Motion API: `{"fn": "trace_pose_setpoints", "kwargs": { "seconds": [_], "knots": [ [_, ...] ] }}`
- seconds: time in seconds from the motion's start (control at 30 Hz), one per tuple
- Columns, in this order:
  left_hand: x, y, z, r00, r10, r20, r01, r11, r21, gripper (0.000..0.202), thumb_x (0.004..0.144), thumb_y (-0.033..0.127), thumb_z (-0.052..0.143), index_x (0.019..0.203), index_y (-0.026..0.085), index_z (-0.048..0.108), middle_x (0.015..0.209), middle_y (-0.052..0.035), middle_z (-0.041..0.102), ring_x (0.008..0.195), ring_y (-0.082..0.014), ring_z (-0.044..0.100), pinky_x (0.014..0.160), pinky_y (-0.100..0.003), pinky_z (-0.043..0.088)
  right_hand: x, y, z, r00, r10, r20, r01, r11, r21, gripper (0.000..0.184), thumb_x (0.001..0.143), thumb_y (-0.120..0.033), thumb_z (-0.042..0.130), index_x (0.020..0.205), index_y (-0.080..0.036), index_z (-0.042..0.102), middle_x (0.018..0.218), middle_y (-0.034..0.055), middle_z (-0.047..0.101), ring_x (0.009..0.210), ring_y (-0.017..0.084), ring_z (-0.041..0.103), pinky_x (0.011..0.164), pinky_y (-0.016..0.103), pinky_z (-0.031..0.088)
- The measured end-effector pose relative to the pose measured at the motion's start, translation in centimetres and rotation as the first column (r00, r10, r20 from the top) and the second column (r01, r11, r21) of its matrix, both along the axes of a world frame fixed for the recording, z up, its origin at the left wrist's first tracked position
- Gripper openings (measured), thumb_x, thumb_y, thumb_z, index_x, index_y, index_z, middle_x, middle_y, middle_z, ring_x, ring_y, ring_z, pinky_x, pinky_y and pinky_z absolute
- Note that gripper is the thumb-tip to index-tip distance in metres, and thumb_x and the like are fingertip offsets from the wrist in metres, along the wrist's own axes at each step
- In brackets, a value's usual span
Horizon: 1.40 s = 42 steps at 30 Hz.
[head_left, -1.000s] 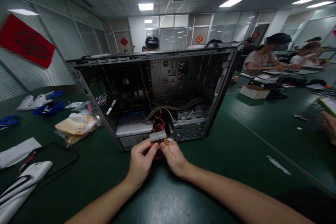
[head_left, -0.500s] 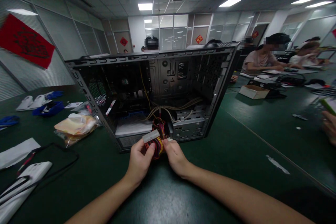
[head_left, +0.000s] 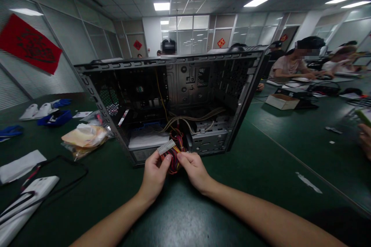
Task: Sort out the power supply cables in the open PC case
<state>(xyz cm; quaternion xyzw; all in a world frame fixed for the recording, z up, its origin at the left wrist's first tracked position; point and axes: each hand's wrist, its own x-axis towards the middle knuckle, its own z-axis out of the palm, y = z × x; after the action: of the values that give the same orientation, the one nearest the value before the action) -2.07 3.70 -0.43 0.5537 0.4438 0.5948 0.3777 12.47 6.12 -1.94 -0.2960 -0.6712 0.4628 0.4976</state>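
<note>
An open computer case (head_left: pixel 220 139) stands on the green table before me, its inside facing me. From its lower middle comes a bundle of coloured power cables (head_left: pixel 174 164), bunched just outside the case. My left hand (head_left: pixel 153 175) is closed on the bundle, with a wide white connector (head_left: pixel 166 147) sticking out above its fingers. Against the bundle's right side, my right hand (head_left: pixel 195 170) pinches some of the same wires between thumb and fingers. Pale grey cables (head_left: pixel 188 119) cross the inside of the case above both hands.
Left of the case lie a plastic bag (head_left: pixel 85 139), a blue tray (head_left: pixel 55 118) and a white power strip (head_left: pixel 27 208) with a black cord. To the right are an open cardboard box (head_left: pixel 281 101) and a white scrap (head_left: pixel 308 182). People sit at the table on the far right.
The white connector has tilted, so its row of holes now shows. My right hand has shifted slightly left onto the wires, and the pale piece by its fingers is mostly hidden.
</note>
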Motion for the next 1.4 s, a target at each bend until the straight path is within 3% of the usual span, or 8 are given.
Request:
{"fn": "trace_pose_setpoints", "kwargs": {
  "seconds": [0.2,0.5,0.63,0.8,0.97,1.13,1.27,1.4],
  "knots": [
    [0.2,0.1,0.1,1.000,-0.013,0.010,0.013,1.000,0.005,0.036,0.081,0.040,0.072,0.104,0.013,0.069,0.096,-0.0081,0.075,0.085,-0.0218,0.069,0.077,-0.030,0.058,0.1,0.2,-0.1,1.000,-0.001,-0.010,0.002,1.000,0.015,0.053,0.096,-0.054,0.045,0.057,-0.020,0.035,0.058,-0.0042,0.029,0.056,0.010,0.027,0.053,0.025,0.024],
    [0.1,0.1,0.4,1.000,-0.003,-0.005,0.002,1.000,-0.012,0.030,0.079,0.037,0.072,0.095,0.011,0.073,0.088,-0.0077,0.077,0.077,-0.0223,0.070,0.072,-0.031,0.058,0.0,0.2,-0.4,1.000,-0.025,0.006,0.025,1.000,0.010,0.052,0.097,-0.056,0.042,0.060,-0.019,0.039,0.059,-0.0042,0.033,0.056,0.009,0.030,0.053,0.024,0.026],
    [0.0,0.0,0.2,1.000,-0.001,0.020,0.001,1.000,-0.029,0.031,0.079,0.038,0.072,0.095,0.011,0.073,0.088,-0.0084,0.077,0.078,-0.0228,0.070,0.073,-0.031,0.058,0.2,0.4,-0.4,0.995,-0.032,0.099,0.019,0.991,0.134,0.050,0.099,-0.047,0.043,0.058,-0.018,0.040,0.056,-0.0051,0.031,0.053,0.009,0.032,0.052,0.023,0.027],
    [0.2,-0.1,0.0,0.997,-0.073,0.009,0.073,0.997,-0.017,0.035,0.081,0.039,0.069,0.101,0.010,0.072,0.101,-0.0123,0.076,0.093,-0.0262,0.071,0.088,-0.036,0.055,0.6,0.0,-0.1,0.974,-0.007,0.226,-0.087,0.910,0.405,0.025,0.096,-0.030,0.050,0.077,-0.016,0.058,0.071,0.0013,0.059,0.064,0.012,0.053,0.066,0.023,0.042],
    [0.3,-0.2,-0.1,0.993,-0.118,0.002,0.118,0.992,-0.046,0.043,0.082,0.046,0.067,0.104,0.010,0.070,0.103,-0.0145,0.075,0.097,-0.0281,0.070,0.091,-0.038,0.054,0.5,-0.3,0.0,0.974,-0.046,0.224,-0.072,0.868,0.491,0.022,0.097,-0.025,0.045,0.083,-0.016,0.058,0.075,0.0041,0.064,0.067,0.014,0.059,0.068,0.024,0.048],
    [0.2,-0.1,-0.9,0.993,-0.115,0.011,0.115,0.992,-0.050,0.048,0.083,0.050,0.065,0.109,0.010,0.067,0.110,-0.0159,0.073,0.105,-0.0289,0.068,0.098,-0.040,0.050,0.7,-0.3,0.5,0.957,-0.172,0.233,-0.006,0.792,0.611,0.021,0.097,-0.022,0.044,0.086,-0.016,0.061,0.074,0.0061,0.066,0.066,0.016,0.062,0.066,0.026,0.051],
    [-0.1,0.3,-1.9,0.996,-0.083,-0.042,0.082,0.996,-0.020,0.046,0.086,0.051,0.060,0.110,0.012,0.067,0.109,-0.0145,0.072,0.105,-0.0289,0.066,0.097,-0.039,0.049,1.3,0.2,1.8,0.931,-0.276,0.238,0.024,0.698,0.716,0.020,0.097,-0.023,0.047,0.104,-0.015,0.064,0.081,0.0077,0.072,0.068,0.017,0.067,0.066,0.026,0.053],
    [-0.2,0.7,-2.2,0.981,-0.098,-0.166,0.105,0.994,0.031,0.033,0.091,0.043,0.057,0.097,0.013,0.068,0.092,-0.0099,0.072,0.090,-0.0241,0.067,0.084,-0.032,0.052,1.0,0.7,4.6,0.909,-0.334,0.249,0.048,0.679,0.733,0.026,0.100,-0.026,0.045,0.110,-0.014,0.065,0.083,0.0075,0.072,0.070,0.016,0.066,0.066,0.025,0.052]
  ]
}}
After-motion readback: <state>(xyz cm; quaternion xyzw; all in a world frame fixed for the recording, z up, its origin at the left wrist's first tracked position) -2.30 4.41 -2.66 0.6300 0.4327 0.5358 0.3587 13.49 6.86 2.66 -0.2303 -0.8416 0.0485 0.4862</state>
